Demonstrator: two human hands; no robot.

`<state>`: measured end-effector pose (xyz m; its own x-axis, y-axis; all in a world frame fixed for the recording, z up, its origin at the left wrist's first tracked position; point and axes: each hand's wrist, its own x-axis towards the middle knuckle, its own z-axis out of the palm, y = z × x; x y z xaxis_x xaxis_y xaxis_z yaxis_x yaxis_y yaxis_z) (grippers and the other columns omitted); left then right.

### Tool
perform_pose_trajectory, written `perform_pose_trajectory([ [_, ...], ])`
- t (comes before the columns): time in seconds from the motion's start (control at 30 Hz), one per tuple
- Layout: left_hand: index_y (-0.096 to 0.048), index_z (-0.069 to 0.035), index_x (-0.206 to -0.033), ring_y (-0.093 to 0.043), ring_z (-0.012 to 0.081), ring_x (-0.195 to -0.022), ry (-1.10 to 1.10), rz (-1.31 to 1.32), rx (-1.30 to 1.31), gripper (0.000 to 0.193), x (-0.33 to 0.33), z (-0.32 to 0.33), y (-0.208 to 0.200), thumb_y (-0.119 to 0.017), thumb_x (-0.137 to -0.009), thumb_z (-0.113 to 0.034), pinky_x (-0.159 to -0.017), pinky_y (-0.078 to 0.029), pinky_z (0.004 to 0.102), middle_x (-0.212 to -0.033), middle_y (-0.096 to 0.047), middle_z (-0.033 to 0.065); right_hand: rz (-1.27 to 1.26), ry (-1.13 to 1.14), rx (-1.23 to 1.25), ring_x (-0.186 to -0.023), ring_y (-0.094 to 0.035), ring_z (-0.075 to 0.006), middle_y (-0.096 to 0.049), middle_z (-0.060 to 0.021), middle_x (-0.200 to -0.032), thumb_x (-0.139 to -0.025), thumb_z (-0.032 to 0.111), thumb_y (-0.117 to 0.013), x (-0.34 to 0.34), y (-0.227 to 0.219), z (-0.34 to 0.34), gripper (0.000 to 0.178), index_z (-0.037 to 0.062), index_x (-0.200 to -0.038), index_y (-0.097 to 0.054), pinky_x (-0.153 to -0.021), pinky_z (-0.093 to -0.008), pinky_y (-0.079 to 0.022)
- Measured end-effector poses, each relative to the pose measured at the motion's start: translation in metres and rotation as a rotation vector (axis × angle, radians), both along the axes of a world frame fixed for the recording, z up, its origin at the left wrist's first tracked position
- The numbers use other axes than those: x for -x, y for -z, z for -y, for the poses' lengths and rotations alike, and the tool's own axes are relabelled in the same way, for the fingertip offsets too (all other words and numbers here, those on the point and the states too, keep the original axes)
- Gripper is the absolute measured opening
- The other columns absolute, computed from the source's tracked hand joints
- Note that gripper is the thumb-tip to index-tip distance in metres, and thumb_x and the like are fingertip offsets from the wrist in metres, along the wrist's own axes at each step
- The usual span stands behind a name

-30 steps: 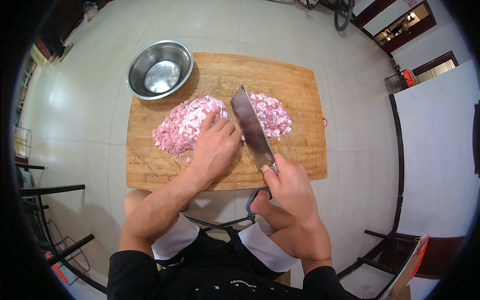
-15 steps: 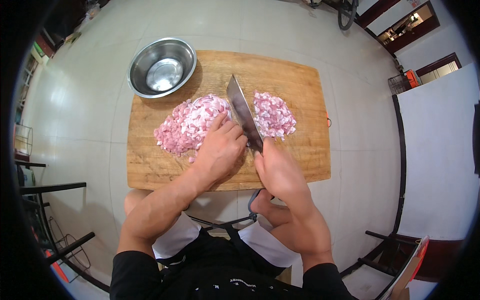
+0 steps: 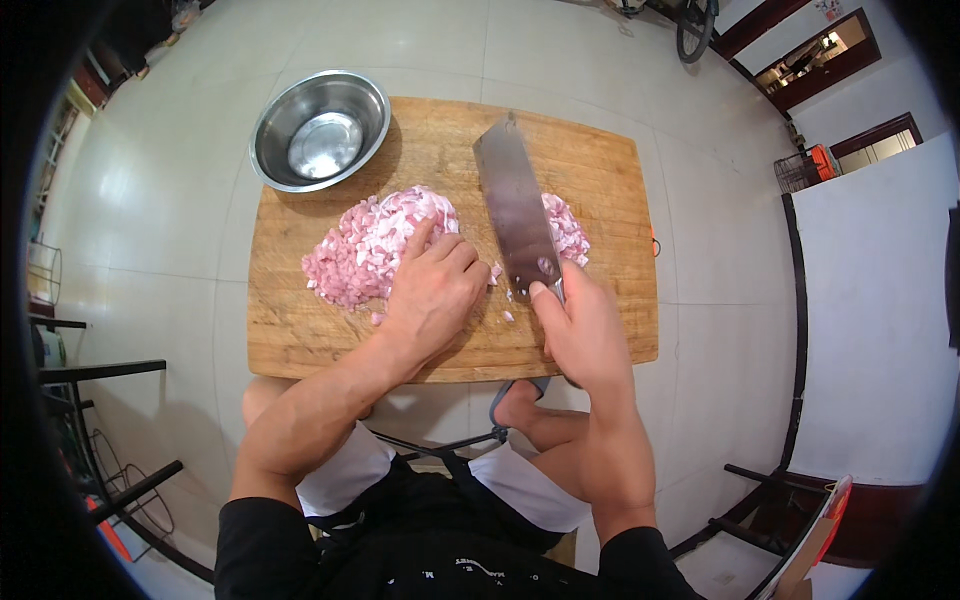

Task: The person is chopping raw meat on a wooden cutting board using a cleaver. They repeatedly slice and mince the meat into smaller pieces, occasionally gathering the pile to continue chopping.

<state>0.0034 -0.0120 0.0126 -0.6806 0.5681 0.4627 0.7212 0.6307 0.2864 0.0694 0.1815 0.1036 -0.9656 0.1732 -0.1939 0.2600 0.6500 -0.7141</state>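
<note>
A cleaver (image 3: pixel 515 200) is in my right hand (image 3: pixel 588 325), fingers wrapped round its handle. The broad blade is tilted flat side up, slightly blurred, with small bits of meat stuck near its heel. It hides much of a smaller pile of chopped meat (image 3: pixel 568 232). My left hand (image 3: pixel 435 290) lies at the right edge of a larger pile of diced pink-and-white meat (image 3: pixel 365 245); its fingers are curled and pressed down there, the index stretched farther over the meat. What lies beneath those fingertips is hidden. A few loose scraps dot the wooden cutting board (image 3: pixel 450 125) between the piles.
A steel bowl (image 3: pixel 320 132) rests on the board's far left corner, with nothing visible inside. My knees and a sandalled foot are just under the near edge. Dark metal stool legs (image 3: pixel 110 370) stand at left, and a white panel (image 3: pixel 875 330) at right.
The cleaver has come up and right from beside the left hand, turning its flat side into view and covering part of the smaller pile. My left hand has barely shifted.
</note>
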Motion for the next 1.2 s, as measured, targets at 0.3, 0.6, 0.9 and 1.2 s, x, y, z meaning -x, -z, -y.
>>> perform_pose_trajectory([
  [0.3,-0.075,-0.009,-0.091,-0.069,0.0266,-0.11,-0.002,0.009,0.016,0.01,-0.004,0.0,-0.001,-0.082,-0.085,-0.014,-0.127,-0.042,0.0557,-0.097,-0.069,0.0063,-0.12,-0.167,-0.203,-0.076,-0.069,-0.0547,-0.068,-0.0317,-0.078,-0.105,0.019,-0.07,-0.04,-0.001,0.006,0.024,-0.0018,-0.099,-0.061,-0.068,-0.0635,-0.053],
  [0.6,-0.073,-0.008,-0.088,-0.068,0.0279,-0.108,0.033,0.02,-0.013,0.009,-0.002,0.001,0.006,-0.08,-0.085,-0.012,-0.128,-0.041,0.0556,-0.095,-0.066,0.0081,-0.11,-0.235,-0.255,-0.083,-0.069,-0.0565,-0.07,-0.0334,-0.085,-0.107,0.019,-0.067,-0.045,0.004,0.01,0.025,-0.003,-0.098,-0.059,-0.074,-0.066,-0.053],
  [0.9,-0.069,-0.011,-0.084,-0.067,0.0278,-0.11,0.061,-0.005,0.013,0.006,-0.001,0.001,0.009,-0.071,-0.089,-0.014,-0.125,-0.039,0.0568,-0.097,-0.066,0.0076,-0.07,-0.172,-0.169,-0.073,-0.07,-0.0496,-0.069,-0.0318,-0.081,-0.109,0.019,-0.065,0.007,0.032,0.017,0.027,-0.0073,-0.104,-0.06,-0.068,-0.0586,-0.054],
  [1.2,-0.072,-0.012,-0.094,-0.064,0.0271,-0.119,0.02,-0.012,-0.033,0.01,0.008,0.008,-0.003,-0.078,-0.088,-0.018,-0.129,-0.035,0.0627,-0.106,-0.064,0.0059,0.172,0.123,0.449,-0.049,-0.06,-0.0151,-0.063,-0.0054,-0.075,-0.109,0.018,-0.062,0.026,0.032,-0.033,0.021,-0.0027,-0.108,-0.066,-0.049,-0.035,-0.049],
])
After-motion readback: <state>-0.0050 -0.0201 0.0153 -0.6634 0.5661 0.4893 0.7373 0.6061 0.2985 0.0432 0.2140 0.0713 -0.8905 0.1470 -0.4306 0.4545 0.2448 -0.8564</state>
